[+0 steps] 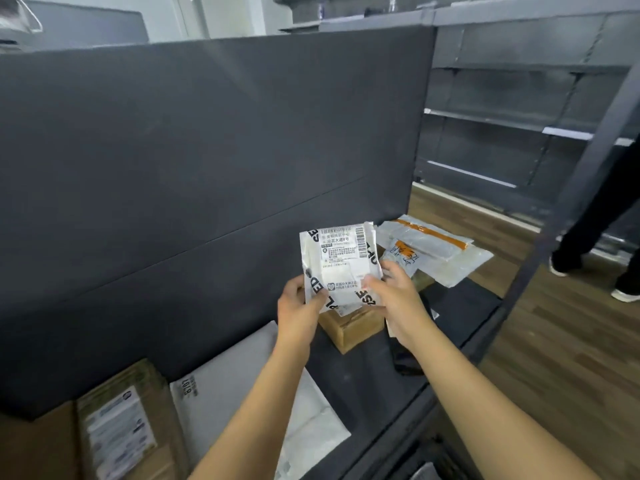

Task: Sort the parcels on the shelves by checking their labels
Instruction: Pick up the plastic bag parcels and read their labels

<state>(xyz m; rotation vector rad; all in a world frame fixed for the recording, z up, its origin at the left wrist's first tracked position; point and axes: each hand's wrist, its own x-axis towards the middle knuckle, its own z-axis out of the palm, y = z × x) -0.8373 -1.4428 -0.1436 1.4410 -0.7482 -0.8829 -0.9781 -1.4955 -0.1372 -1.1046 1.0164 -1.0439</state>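
Both the left hand [300,299] and right hand [391,289] pinched the parcel's [341,265] lower corners, holding it above the shelf [363,372]. The limp bag could fold, hiding its label [341,249] and causing a misread.

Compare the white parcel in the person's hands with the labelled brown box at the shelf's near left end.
The white parcel is a soft, crinkled bag; the brown box is stiff cardboard. The parcel is held up off the shelf, pinched by the left hand and right hand; the box lies on the shelf, untouched. Both show a white printed label.
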